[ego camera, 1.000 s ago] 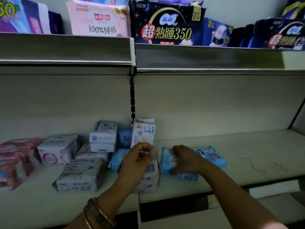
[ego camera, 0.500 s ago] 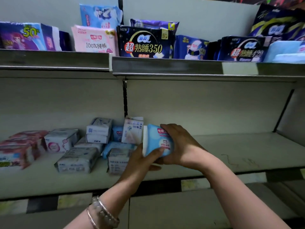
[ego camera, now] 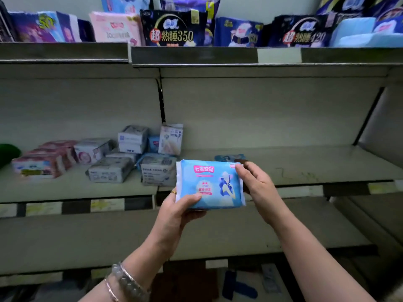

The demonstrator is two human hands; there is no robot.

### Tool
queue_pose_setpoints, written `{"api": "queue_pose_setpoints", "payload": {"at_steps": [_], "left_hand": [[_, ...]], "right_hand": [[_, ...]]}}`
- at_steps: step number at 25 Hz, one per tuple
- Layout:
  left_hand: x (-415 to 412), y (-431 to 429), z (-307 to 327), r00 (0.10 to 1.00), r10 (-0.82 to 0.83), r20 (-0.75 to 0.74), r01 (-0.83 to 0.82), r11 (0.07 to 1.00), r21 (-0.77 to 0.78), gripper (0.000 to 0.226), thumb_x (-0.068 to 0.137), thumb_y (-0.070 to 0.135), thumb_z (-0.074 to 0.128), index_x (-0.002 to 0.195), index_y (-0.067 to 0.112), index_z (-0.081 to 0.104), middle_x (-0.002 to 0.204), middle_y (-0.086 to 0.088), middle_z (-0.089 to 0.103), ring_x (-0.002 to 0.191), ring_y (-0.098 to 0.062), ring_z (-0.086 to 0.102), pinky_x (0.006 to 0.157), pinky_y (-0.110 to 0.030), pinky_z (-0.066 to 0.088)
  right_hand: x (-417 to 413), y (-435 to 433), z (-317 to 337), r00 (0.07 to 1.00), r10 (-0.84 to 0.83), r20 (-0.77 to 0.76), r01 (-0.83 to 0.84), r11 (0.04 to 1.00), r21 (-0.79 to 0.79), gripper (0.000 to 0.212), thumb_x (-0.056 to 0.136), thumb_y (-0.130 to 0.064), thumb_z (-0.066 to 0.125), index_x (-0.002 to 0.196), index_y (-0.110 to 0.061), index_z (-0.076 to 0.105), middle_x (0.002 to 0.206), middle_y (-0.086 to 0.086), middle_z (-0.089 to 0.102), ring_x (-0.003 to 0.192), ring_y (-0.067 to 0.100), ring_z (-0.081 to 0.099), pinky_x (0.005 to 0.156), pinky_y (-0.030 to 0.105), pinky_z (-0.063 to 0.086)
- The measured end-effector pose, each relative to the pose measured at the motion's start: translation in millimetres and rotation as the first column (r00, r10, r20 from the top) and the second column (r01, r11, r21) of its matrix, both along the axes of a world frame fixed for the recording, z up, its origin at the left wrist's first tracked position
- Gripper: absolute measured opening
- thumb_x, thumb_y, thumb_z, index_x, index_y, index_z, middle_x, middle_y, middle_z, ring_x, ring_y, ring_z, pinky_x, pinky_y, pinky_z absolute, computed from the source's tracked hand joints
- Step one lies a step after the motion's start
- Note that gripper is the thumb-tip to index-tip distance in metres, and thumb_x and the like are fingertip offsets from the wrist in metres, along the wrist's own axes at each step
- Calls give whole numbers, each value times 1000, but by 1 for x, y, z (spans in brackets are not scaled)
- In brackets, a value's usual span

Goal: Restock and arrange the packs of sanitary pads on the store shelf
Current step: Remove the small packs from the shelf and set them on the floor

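A blue pack of sanitary pads (ego camera: 209, 184), with a pink label and a drawn figure on its front, is held in the air. It faces the camera, roughly level, in front of the edge of the middle shelf (ego camera: 305, 168). The left hand (ego camera: 174, 212) grips its lower left corner, thumb laid across the front and fingers curled behind. A gold ring (ego camera: 173, 192) shows on one finger and beaded bracelets (ego camera: 126, 282) sit on that wrist. The right hand (ego camera: 259, 188) holds the pack's right edge, thumb on the upper right corner and fingers round the back. Just behind the held pack, a second blue pack (ego camera: 226, 157) lies flat on the shelf. To the left is a cluster of grey-white packs (ego camera: 111, 171), some stacked, with one white pack (ego camera: 171, 139) upright near the back wall. Further left lie pink packs (ego camera: 41, 158). The upper shelf (ego camera: 196, 55) carries larger packs, among them a dark pack marked 350 (ego camera: 174, 29) and a pale pink pack (ego camera: 115, 29)
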State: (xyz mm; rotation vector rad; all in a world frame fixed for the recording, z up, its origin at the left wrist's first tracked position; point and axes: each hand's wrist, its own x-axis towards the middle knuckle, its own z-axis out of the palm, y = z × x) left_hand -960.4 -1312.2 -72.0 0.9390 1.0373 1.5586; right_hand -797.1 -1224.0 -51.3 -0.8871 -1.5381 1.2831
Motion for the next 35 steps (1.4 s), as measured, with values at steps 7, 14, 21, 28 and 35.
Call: {"api": "queue_pose_setpoints", "payload": {"at_steps": [7, 14, 21, 28, 35], "left_hand": [[-18, -41, -4, 997, -54, -49, 51, 997, -62, 49, 62, 29, 77, 105, 15, 58, 89, -1, 73, 70, -15, 67, 62, -23, 54], [-104, -112, -34, 997, 6, -71, -19, 983, -182, 43, 68, 31, 62, 106, 11, 59, 98, -4, 72, 85, -15, 67, 80, -34, 53], [-161, -157, -69, 997, -38, -64, 18, 959, -282, 46, 69, 32, 63, 111, 12, 57, 101, -3, 71, 89, -14, 68, 82, -34, 54], [-152, -160, -88, 998, -13, -67, -7, 957, -289, 45, 70, 27, 63, 113, 13, 56, 103, -4, 71, 89, -12, 68, 85, -35, 53], [-125, -140, -135, 981, 48, -188, -108, 940, -324, 21, 87, 10, 56, 104, 21, 59, 94, 8, 71, 84, 1, 67, 67, -9, 49]], "right_hand": [[-15, -41, 4, 985, -22, -172, 12, 998, -59, 12, 89, -13, 58, 98, -6, 62, 81, 5, 69, 71, 15, 67, 60, 24, 55], [-103, -111, -37, 968, -93, -231, 38, 972, -232, 21, 82, -13, 64, 101, -6, 58, 83, 8, 70, 72, 18, 69, 65, 30, 57], [-150, -165, -75, 991, -90, -103, 56, 955, -292, 19, 88, -18, 61, 101, -5, 60, 83, 5, 72, 77, 16, 69, 63, 26, 56], [-141, -164, -88, 999, -31, -38, 19, 958, -287, 26, 83, -7, 66, 107, -13, 58, 92, 4, 68, 75, 10, 69, 60, 21, 54], [-115, -132, -135, 996, 90, 27, -76, 943, -323, 36, 76, -1, 71, 104, -16, 55, 89, 2, 68, 75, 8, 69, 59, 19, 52]]}}
